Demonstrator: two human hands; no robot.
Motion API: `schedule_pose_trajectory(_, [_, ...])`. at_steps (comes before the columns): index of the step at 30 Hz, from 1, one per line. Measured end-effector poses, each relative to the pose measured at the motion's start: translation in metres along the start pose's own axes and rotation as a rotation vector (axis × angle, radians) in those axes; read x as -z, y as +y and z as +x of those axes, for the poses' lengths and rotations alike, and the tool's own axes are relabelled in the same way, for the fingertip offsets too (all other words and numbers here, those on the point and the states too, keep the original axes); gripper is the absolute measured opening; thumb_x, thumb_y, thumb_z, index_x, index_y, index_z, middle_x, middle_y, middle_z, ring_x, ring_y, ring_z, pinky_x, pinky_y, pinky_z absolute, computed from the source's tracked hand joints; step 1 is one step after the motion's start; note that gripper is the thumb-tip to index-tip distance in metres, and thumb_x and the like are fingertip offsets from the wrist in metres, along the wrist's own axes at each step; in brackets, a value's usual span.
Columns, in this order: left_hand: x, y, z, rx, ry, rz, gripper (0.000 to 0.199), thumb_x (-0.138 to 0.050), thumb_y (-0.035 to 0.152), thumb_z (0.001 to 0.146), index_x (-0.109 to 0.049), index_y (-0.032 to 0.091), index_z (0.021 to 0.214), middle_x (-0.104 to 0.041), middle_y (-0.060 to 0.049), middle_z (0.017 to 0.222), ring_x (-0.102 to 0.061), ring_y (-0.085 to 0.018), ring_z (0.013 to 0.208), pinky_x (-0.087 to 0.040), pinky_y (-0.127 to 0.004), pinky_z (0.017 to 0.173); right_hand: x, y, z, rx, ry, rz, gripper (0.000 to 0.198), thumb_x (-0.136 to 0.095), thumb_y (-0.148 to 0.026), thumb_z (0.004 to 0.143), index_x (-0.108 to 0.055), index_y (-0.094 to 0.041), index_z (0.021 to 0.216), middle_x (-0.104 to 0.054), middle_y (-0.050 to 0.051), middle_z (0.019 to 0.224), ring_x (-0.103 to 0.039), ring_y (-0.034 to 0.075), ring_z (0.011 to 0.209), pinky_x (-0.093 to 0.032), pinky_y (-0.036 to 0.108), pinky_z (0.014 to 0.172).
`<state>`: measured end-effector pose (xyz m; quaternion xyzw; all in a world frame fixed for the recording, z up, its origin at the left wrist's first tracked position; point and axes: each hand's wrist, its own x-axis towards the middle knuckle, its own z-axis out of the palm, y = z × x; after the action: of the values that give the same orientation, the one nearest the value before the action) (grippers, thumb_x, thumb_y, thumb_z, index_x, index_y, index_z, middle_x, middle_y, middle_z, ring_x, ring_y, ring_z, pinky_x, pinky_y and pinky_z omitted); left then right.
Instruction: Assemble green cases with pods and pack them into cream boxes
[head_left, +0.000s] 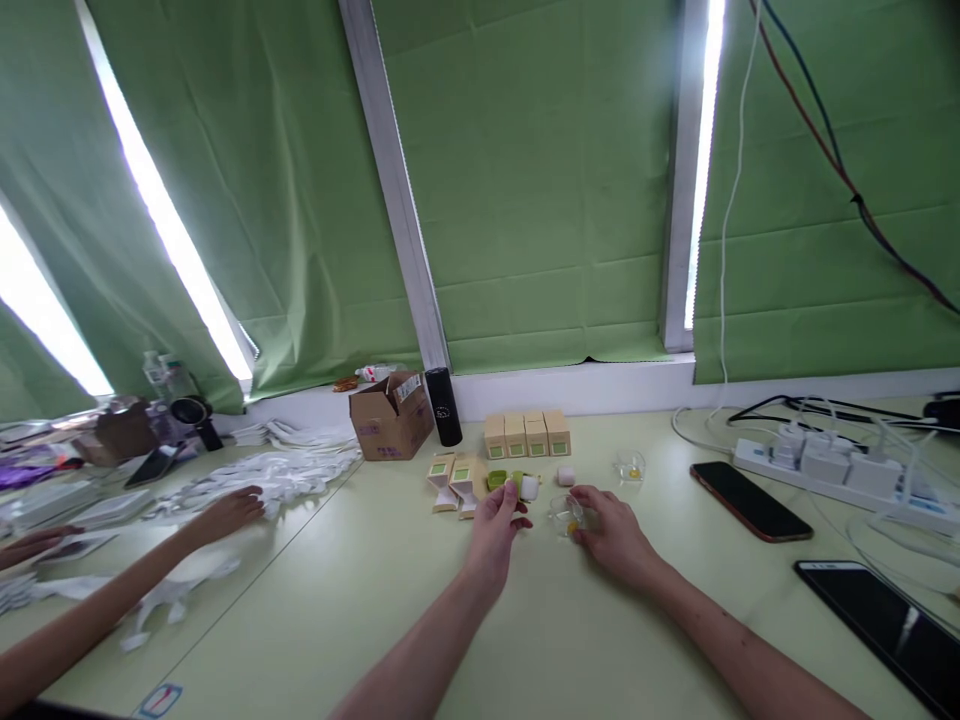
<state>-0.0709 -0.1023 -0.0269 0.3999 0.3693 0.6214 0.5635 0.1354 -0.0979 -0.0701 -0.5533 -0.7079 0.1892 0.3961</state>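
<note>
My left hand (493, 528) is pinched on a small white rounded block (529, 488). Green pieces (498, 481) show just behind those fingers; whether any is in the grip I cannot tell. To the right, my right hand (613, 532) closes its fingertips on a small clear plastic cup (564, 514) with a bit of yellow in it, near the table surface. Another clear cup (630, 467) with yellow inside stands farther back. A pale pinkish-white block (566, 476) lies between the hands, a little beyond them.
Several small kraft boxes (527, 436) stand in a row, with opened ones (454, 480) at their left. Behind are a cardboard box (391, 415) and black cylinder (444, 406). Phones (750, 500) and a power strip (847, 475) lie right. A co-worker's hand (229, 515) reaches over white pieces (262, 480).
</note>
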Motion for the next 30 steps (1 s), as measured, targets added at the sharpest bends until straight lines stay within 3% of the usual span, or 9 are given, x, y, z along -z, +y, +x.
schedule_pose_trajectory(5, [-0.001,0.003,-0.001,-0.015,0.014,0.022,0.057,-0.087,0.065,0.063,-0.075,0.013,0.083,-0.064,-0.005,0.083,-0.054,-0.013,0.073,-0.049,-0.024,0.060,0.001,-0.006,-0.002,0.005,0.004,0.033,0.036,-0.070,-0.017,0.072,-0.066,-0.026,0.107,-0.073,0.007,0.113,-0.063,0.029,0.113,-0.043,0.043,0.103])
schedule_pose_trajectory(9, [-0.003,0.005,-0.003,-0.038,0.030,0.028,0.056,-0.087,0.065,0.063,-0.075,0.013,0.083,-0.065,-0.006,0.086,-0.054,-0.013,0.075,-0.050,-0.024,0.061,0.004,-0.018,-0.007,0.059,0.022,0.217,0.041,-0.069,-0.014,0.069,-0.067,-0.024,0.109,-0.067,0.008,0.118,-0.061,0.029,0.116,-0.045,0.043,0.105])
schedule_pose_trajectory(16, [-0.004,0.005,-0.005,-0.074,0.040,0.069,0.057,-0.085,0.067,0.066,-0.075,0.015,0.086,-0.065,-0.006,0.089,-0.052,-0.014,0.076,-0.050,-0.024,0.061,0.008,-0.040,-0.016,0.168,-0.075,0.421,0.050,-0.066,-0.005,0.064,-0.071,-0.025,0.109,-0.061,0.007,0.121,-0.060,0.026,0.116,-0.048,0.040,0.104])
schedule_pose_trajectory(18, [-0.004,0.006,-0.005,-0.090,0.040,0.097,0.056,-0.083,0.067,0.068,-0.075,0.015,0.087,-0.065,-0.006,0.089,-0.053,-0.014,0.076,-0.050,-0.025,0.062,0.006,-0.041,-0.015,0.137,-0.063,0.505,0.046,-0.072,-0.009,0.066,-0.072,-0.025,0.110,-0.064,0.007,0.117,-0.063,0.025,0.108,-0.050,0.040,0.099])
schedule_pose_trajectory(21, [-0.004,0.007,-0.004,-0.135,0.040,0.145,0.055,-0.080,0.068,0.072,-0.075,0.016,0.088,-0.068,-0.007,0.090,-0.056,-0.015,0.077,-0.050,-0.025,0.067,0.004,-0.039,-0.011,0.032,-0.061,0.739,0.040,-0.085,-0.031,0.070,-0.074,-0.022,0.108,-0.069,0.007,0.107,-0.066,0.026,0.098,-0.053,0.042,0.094])
schedule_pose_trajectory(25, [-0.002,0.005,-0.002,-0.199,0.036,0.218,0.056,-0.075,0.070,0.075,-0.075,0.016,0.087,-0.068,-0.007,0.087,-0.056,-0.015,0.077,-0.049,-0.025,0.068,0.002,-0.038,-0.006,-0.155,-0.139,1.013,0.052,-0.088,-0.058,0.068,-0.077,-0.018,0.098,-0.075,0.008,0.093,-0.069,0.024,0.086,-0.055,0.041,0.086])
schedule_pose_trajectory(30, [0.001,0.001,0.001,-0.185,0.040,0.260,0.057,-0.072,0.072,0.077,-0.074,0.015,0.086,-0.067,-0.006,0.083,-0.055,-0.016,0.075,-0.048,-0.026,0.067,0.000,-0.041,-0.006,-0.298,-0.196,1.255,0.053,-0.088,-0.063,0.067,-0.078,-0.014,0.084,-0.075,0.008,0.081,-0.069,0.018,0.072,-0.056,0.033,0.075])
